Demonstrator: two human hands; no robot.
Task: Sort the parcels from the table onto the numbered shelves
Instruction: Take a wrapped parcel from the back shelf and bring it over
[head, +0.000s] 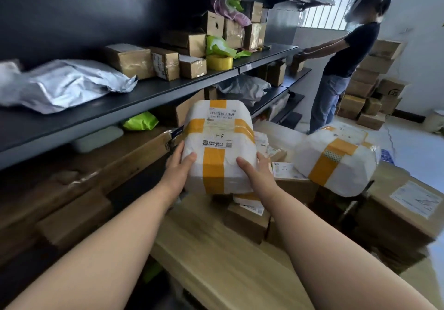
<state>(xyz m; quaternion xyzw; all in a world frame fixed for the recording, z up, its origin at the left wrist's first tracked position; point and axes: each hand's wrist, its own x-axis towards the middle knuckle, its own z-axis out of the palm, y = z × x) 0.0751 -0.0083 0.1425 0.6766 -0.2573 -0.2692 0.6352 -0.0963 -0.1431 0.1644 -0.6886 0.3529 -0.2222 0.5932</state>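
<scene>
A dark-shirted person (353, 47) stands by the barred window (319, 14).

Shelves (153, 91) at left, parcel (219, 146) above table (211, 256) beside them, second parcel (336, 160) on boxes (403, 216) at right

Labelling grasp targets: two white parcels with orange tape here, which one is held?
The white parcel nearer the shelves: the left hand and right hand grip its lower corners. The other white parcel lies untouched on cardboard boxes.

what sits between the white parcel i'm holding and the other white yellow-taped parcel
Small labelled cardboard parcels heaped on the wooden table, seen in the head view.
</scene>
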